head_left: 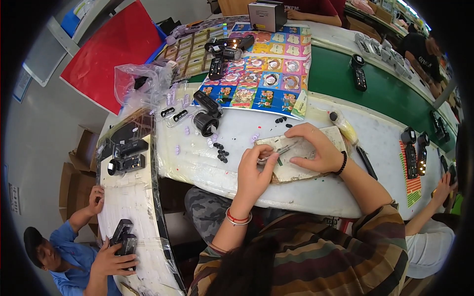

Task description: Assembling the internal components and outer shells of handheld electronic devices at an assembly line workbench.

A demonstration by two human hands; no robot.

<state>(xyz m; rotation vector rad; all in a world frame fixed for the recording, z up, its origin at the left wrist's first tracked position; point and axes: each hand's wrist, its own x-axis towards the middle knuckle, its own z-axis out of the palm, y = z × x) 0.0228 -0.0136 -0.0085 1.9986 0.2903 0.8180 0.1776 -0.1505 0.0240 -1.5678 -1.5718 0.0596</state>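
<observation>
My left hand [256,170] is closed, thumb and forefinger pinching a slim metal tool [284,149] that looks like tweezers. To its right my right hand [321,150] curves inward, thumb and forefinger apart, around a greyish, see-through patch I cannot make out clearly. Both hands are over a worn, pale board [286,173] lying on the white worktop. A small green piece [279,161] shows on the board beneath the tool. Small black parts [280,120] lie just beyond the board, and more black parts [221,153] are scattered left of my left hand.
A yellowish bottle [347,129] and a black pen-like tool [366,163] lie right of the board. Black devices [206,114] stand at the left, before colourful printed sheets [269,74]. A green belt [390,84] runs behind. A co-worker [64,256] handles a black device at the lower left.
</observation>
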